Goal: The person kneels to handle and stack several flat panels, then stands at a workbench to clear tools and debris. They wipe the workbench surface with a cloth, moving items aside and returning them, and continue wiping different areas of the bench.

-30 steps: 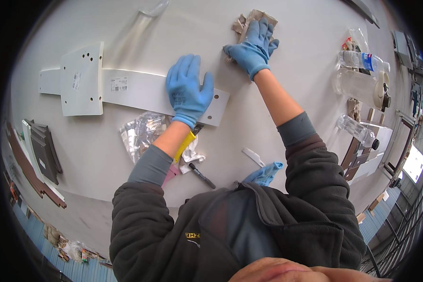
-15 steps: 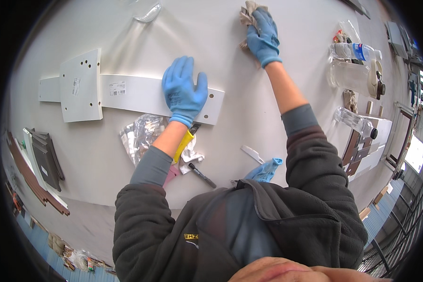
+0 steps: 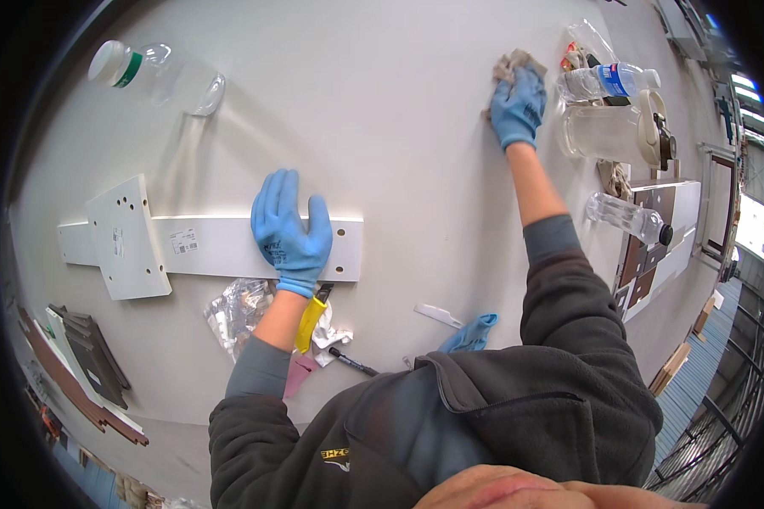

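My left hand [image 3: 290,233], in a blue glove, rests flat with fingers stretched out on a long white board [image 3: 216,261]. A white panel with drilled holes [image 3: 129,276] lies across that board's left part. Farther out on the right, my gloved right hand [image 3: 518,110] presses a crumpled beige rag [image 3: 514,61] to the grey-white tabletop [image 3: 399,153]. The rag shows beyond and beside the fingers. Below my left wrist lie a yellow-handled tool [image 3: 311,327], a clear plastic bag of small parts [image 3: 236,310] and a black marker [image 3: 354,362].
Clear bottles [image 3: 607,82] and a large jug [image 3: 603,131] lie along the right side, just beyond the rag. A big clear bottle [image 3: 157,72] is at far left. Dark boards [image 3: 89,356] are stacked at left. Near my body are a spare blue glove [image 3: 469,333] and a white flat tool [image 3: 438,315].
My right hand has moved the rag rightward across the tabletop, closer to the bottles. The left hand stays on the board. The view has shifted, showing more of the far-left bottle.
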Tool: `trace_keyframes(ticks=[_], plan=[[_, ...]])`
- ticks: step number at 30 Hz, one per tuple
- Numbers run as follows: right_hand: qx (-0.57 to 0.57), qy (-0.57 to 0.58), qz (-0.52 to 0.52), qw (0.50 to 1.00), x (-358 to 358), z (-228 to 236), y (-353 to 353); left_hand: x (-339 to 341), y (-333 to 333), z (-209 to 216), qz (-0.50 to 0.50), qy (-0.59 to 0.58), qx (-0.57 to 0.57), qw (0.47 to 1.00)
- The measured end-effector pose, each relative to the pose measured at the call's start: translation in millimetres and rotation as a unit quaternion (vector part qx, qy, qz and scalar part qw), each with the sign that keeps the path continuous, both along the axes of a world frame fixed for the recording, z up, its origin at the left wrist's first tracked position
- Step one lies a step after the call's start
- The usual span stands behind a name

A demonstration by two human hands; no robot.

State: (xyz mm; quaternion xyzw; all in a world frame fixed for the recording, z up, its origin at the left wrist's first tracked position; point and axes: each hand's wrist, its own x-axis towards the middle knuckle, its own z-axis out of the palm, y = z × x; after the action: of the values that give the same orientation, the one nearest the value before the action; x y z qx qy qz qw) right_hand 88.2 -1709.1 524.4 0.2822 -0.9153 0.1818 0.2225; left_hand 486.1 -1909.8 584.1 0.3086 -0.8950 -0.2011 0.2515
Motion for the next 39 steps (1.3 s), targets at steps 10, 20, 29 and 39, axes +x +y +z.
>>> trace_keyframes(ticks=[10, 20, 29, 39], plan=[[0.007, -0.012, 0.206, 0.978, -68.0, 14.2, -81.1, -1.1, 0.8, -2.7, -0.002, -0.003, -0.013, 1.0], [0.054, -0.195, 0.535, 0.82, 188.2, 67.4, -8.7, -1.1, -0.2, -3.2, -0.003, -0.02, -0.012, 1.0], [0.004, -0.339, 0.467, 0.817, 188.3, 82.1, 106.3, 0.7, -1.5, -10.4, -0.008, 0.013, -0.049, 0.999], [0.107, -0.169, 0.288, 0.937, 317.8, 58.0, 14.7, -2.9, -0.7, -6.0, -0.023, -0.001, -0.086, 0.996]])
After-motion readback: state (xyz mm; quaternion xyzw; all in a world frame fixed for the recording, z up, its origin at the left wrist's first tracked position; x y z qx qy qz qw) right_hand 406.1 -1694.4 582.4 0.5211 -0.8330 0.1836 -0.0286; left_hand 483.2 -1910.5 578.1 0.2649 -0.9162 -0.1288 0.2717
